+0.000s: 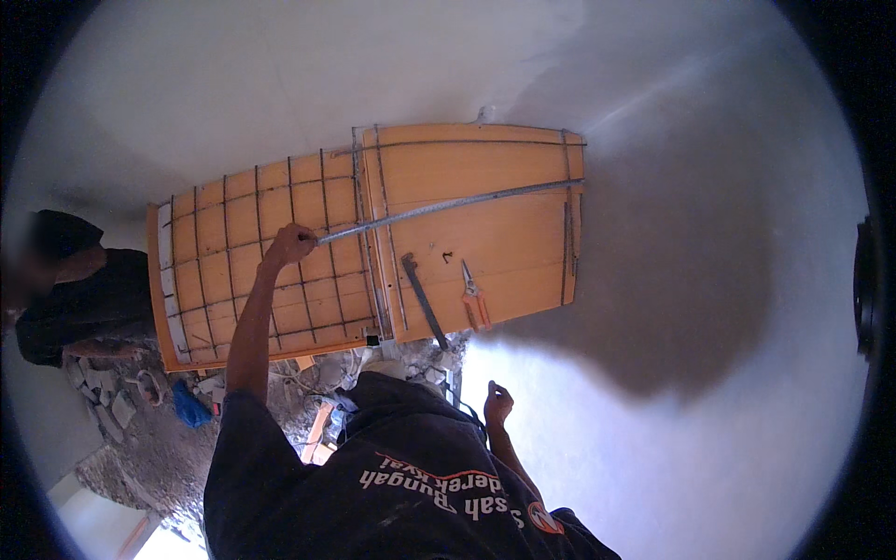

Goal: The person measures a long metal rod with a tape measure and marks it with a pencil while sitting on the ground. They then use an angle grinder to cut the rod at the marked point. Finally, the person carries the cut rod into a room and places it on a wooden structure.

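My left hand point(294, 245) pinches the near-left end of a long grey metal bar point(457, 202). The bar runs to the right, slanting away over an orange-brown board point(504, 233) to its far-right edge. Below the bar on this board lie a dark tool with a hooked head point(425, 301), its kind unclear, and pliers point(474, 299) with orange handles. A grid of thin steel rods point(259, 219) covers the left panel under my left arm. My right hand point(499, 403) hangs low, apart from the board, fingers curled; whether anything is inside them is hidden.
Another person in dark clothing point(79, 299) is close to the board's left end. Rubble point(121, 401) and a blue item point(191, 406) lie on the ground below. A pale plastered wall point(672, 233) rises at right. Small dark bits point(448, 257) rest on the board.
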`<state>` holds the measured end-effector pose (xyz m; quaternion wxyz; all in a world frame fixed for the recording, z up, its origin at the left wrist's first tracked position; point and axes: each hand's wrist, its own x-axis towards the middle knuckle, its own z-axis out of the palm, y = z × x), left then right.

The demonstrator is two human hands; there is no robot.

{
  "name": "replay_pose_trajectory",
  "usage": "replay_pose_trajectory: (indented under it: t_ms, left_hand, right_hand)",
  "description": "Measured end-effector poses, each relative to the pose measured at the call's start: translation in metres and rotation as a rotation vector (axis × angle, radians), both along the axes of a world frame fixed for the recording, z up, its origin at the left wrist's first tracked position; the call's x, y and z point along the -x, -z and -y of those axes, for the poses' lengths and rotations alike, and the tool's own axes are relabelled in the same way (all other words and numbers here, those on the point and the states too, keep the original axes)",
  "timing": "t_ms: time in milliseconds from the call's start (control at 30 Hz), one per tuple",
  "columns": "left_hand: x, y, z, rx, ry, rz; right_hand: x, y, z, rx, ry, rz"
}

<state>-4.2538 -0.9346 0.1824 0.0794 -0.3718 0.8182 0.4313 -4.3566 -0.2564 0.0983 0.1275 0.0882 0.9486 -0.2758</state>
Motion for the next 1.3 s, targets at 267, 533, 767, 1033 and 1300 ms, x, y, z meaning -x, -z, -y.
replay_pose_trajectory:
  t_ms: [267, 533, 767, 1033, 1300]
  left_hand:
    - [-0.021, -0.004, -0.016, 0.036, 0.029, -0.05]
    - [-0.037, -0.029, -0.063, -0.005, 0.01, -0.012]
    - [-0.074, -0.038, -0.088, -0.042, 0.044, 0.064]
    - [-0.099, -0.013, -0.099, -0.122, 0.043, -0.089]
    - [-0.111, -0.002, -0.101, 0.01, 0.146, -0.063]
  right_hand:
    - [-0.019, -0.009, -0.022, 0.012, 0.099, 0.138]
    - [-0.035, -0.006, -0.049, -0.072, 0.101, 0.203]
    - [-0.023, -0.01, -0.035, 0.024, 0.06, 0.163]
    - [-0.015, 0.016, -0.04, 0.023, 0.025, 0.09]
    - [-0.025, 0.011, -0.032, -0.04, 0.005, 0.145]
